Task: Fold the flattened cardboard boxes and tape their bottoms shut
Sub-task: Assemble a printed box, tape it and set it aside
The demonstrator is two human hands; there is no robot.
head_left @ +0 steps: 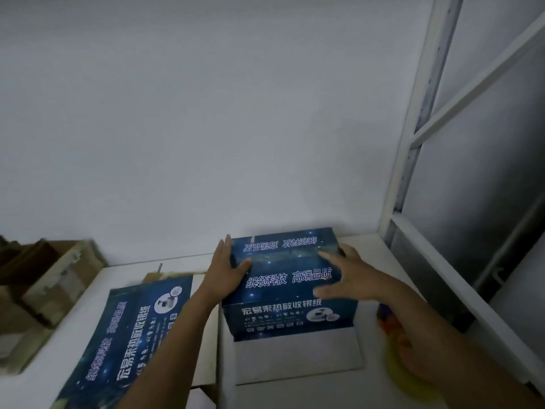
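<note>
The box [290, 262] sits with its long axis left-right, closed flaps up. Left hand [226, 268] and right hand [354, 276], fingers straight, flank its ends.

Showed only as two bare arms, entering from the near edge. Left hand [227, 270] and left forearm [177, 335] were uncovered all the way down to the near edge of view, slim at the wrist and broader nearer. Right hand [351, 276] and right forearm [436, 349] were likewise unclothed down to the near right corner. Looked fairly sharp on the left; came out smeared and soft along the right fingers.
</note>
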